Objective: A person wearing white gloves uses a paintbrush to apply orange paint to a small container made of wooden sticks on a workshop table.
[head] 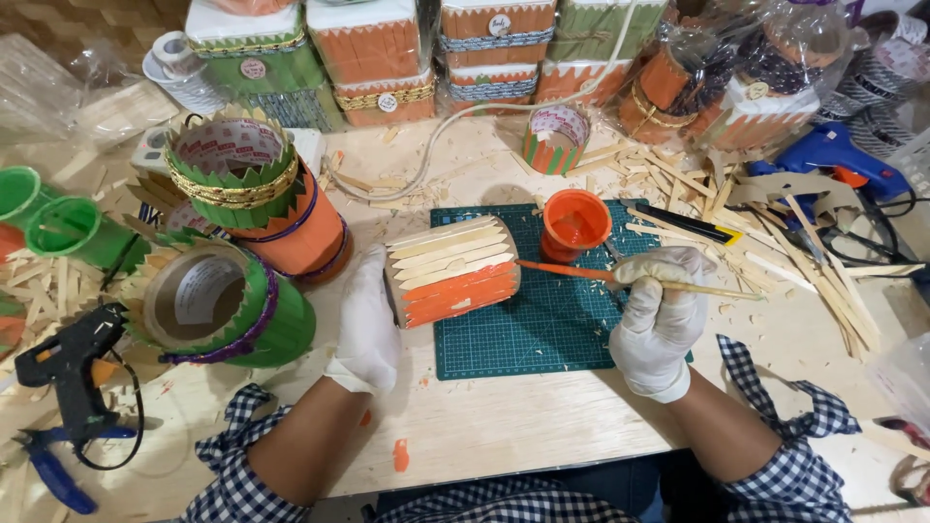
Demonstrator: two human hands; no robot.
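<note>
My left hand point(368, 324), in a white glove, grips the left end of a round container point(452, 270) clad in wooden sticks, lying on its side on the green cutting mat point(542, 329). The container's lower sticks are painted orange and the upper ones are bare wood. In my gloved right hand point(661, 320) is a thin paintbrush point(572, 272), its orange tip near the container's right end. A small pot of orange paint point(574, 224) stands on the mat just behind the brush.
Finished green and orange stick containers point(254, 189) stand at left. Boxes line the back. Loose wooden sticks point(775, 228) lie at right with a blue glue gun point(833, 155). A black glue gun point(73, 363) lies at front left.
</note>
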